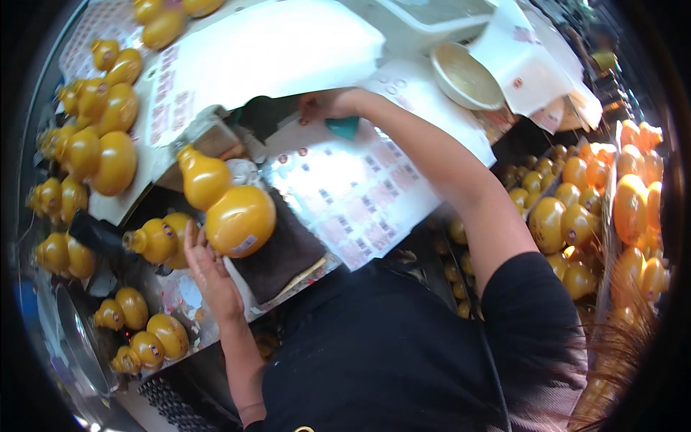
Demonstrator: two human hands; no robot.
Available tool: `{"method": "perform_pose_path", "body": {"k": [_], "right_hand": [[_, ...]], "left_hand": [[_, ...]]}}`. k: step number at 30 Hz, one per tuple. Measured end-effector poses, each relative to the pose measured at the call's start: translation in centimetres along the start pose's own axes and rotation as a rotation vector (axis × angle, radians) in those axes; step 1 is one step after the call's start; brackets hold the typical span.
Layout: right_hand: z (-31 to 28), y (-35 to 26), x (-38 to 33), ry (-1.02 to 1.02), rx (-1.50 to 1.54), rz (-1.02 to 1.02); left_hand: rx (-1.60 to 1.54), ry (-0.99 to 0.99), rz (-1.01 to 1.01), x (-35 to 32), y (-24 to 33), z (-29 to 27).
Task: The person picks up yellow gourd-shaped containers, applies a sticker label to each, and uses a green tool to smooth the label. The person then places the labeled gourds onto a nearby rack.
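Observation:
A large yellow-orange bottle gourd (pixel 241 216) lies on a dark cloth pad (pixel 281 263), with a small pale label on its lower bulb. My left hand (pixel 212 270) is beside that bulb, fingers stretched upward and slightly apart. Whether the fingertips touch the gourd or the smaller gourd (pixel 162 240) to their left is unclear. My right arm crosses a sheet of printed stickers (pixel 342 191). At the sheet's far edge is my right hand (pixel 324 106), next to a teal object (pixel 342 127); its fingers are small and shadowed, so their grip is hidden.
Several yellow gourds (pixel 114 162) line the left side. White paper (pixel 273 47) covers the far table, where a cream bowl (pixel 468 78) and a white tray (pixel 439 18) stand. Crates of gourds (pixel 568 219) are at the right. A metal basin (pixel 79 338) sits lower left.

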State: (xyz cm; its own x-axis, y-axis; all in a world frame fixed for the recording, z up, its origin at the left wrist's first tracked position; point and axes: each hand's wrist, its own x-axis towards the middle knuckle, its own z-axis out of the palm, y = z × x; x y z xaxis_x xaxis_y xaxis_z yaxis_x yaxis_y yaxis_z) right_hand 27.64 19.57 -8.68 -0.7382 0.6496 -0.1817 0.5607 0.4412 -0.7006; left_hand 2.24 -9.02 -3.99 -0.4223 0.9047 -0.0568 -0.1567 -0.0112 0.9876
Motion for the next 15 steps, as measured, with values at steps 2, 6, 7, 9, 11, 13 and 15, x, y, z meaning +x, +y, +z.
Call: {"method": "perform_pose_path", "body": {"k": [2,6,7,9,11,13,15], "right_hand": [[0.4,-1.9,-1.2,0.1,0.021,0.115],[1.9,-3.2,-3.3,0.335,0.062,-0.029],[1.9,-4.6,-3.8,0.317,0.113,-0.046],[1.8,-8.1,-4.5,0.243,0.159,-0.064],[0.9,-10.5,-4.2,0.178,0.251,-0.166],[-0.6,-13.7,-3.6,0.085,0.284,-0.284],[-1.9,-17.3,-2.8,-0.081,0.178,-0.374]], "left_hand": [[0.029,-0.023,0.007,0.2,0.0,-0.6],[0.066,-0.05,0.004,1.4,1.1,-0.5],[0.07,-0.061,0.006,1.9,1.3,-0.4],[0.028,-0.068,-0.01,2.9,2.0,0.1],[-0.037,-0.098,-0.036,3.9,2.0,0.4],[-0.086,-0.116,-0.034,4.8,1.9,0.5],[-0.12,-0.13,-0.049,5.3,2.0,0.8]]}}
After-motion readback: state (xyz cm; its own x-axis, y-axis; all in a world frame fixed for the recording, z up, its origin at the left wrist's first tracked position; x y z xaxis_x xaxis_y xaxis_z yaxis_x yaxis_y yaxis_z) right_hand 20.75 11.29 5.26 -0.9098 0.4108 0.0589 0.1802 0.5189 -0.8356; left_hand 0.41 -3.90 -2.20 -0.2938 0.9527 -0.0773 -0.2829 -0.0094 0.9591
